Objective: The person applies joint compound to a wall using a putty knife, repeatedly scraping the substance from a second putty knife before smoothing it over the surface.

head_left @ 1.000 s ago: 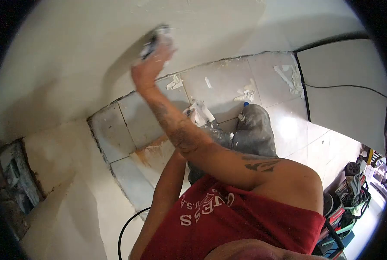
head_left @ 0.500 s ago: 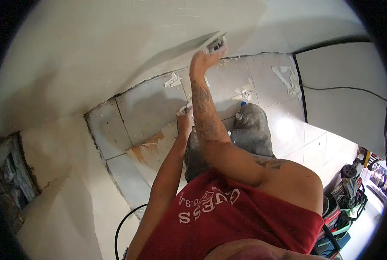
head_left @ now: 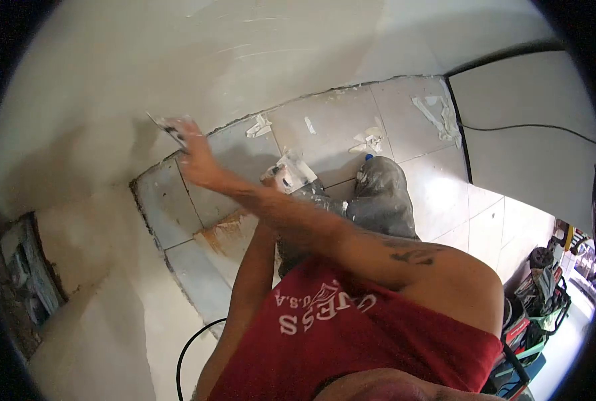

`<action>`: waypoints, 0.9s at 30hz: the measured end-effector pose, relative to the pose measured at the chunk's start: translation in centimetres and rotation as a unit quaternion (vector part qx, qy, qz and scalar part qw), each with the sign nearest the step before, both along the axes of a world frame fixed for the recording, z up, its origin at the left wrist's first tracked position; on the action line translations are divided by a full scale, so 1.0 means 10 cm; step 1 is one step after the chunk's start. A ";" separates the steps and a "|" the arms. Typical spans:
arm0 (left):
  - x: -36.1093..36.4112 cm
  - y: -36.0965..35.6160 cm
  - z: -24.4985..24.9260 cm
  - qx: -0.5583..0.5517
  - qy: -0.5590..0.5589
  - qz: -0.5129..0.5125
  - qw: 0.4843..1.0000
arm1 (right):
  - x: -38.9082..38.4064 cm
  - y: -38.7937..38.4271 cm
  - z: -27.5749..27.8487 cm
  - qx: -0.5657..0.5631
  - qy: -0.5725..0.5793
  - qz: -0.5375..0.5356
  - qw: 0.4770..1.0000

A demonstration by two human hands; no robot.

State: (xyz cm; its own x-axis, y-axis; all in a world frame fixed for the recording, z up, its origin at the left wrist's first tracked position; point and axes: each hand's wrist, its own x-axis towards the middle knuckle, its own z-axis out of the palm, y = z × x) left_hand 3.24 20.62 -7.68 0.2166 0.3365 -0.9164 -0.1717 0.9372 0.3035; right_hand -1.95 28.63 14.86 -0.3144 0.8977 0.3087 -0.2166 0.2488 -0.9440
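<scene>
My right hand (head_left: 199,155), blurred by motion, is closed round the handle of a plastering trowel (head_left: 167,131). The trowel's thin blade is seen nearly edge-on, at the smeared wall (head_left: 117,80) close to the left corner; whether it touches cannot be told. Lower down, in front of my knees, my left hand (head_left: 274,179) grips a flat plate smeared with white plaster (head_left: 299,171). My right forearm crosses above my left arm and hides part of it.
Scraps of white material (head_left: 371,140) lie on the floor tiles (head_left: 324,134). A grey panel (head_left: 525,113) with a dark cable stands on the right. At the left, the wall has a rough opening (head_left: 27,267). Bags and tools (head_left: 538,301) are piled at the lower right.
My right hand has swept the trowel left and down along the wall towards the corner. The plate in my left hand now shows more of its face.
</scene>
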 end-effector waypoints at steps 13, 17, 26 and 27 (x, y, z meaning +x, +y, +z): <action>0.48 0.42 1.80 0.303 0.003 0.403 0.864 | 2.78 0.24 -0.16 -0.052 -0.199 0.108 0.973; 0.55 0.52 1.83 0.287 -0.024 0.432 0.855 | 2.82 0.15 -0.32 0.114 -0.363 0.117 0.917; 0.37 0.58 1.63 0.239 0.006 0.338 0.910 | 3.26 0.59 -0.63 0.062 -0.395 0.210 0.892; 0.39 0.60 1.57 0.234 0.023 0.316 0.919 | 3.18 0.61 -0.56 0.092 -0.418 0.183 0.885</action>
State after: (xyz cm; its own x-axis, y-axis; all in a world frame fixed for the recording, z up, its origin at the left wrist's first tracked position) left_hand 7.16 26.65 8.07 -0.1938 0.7416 -0.6423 -0.6142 0.4188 0.6689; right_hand 29.81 34.75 9.31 -0.7607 0.6479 -0.0390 0.4416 0.4726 -0.7626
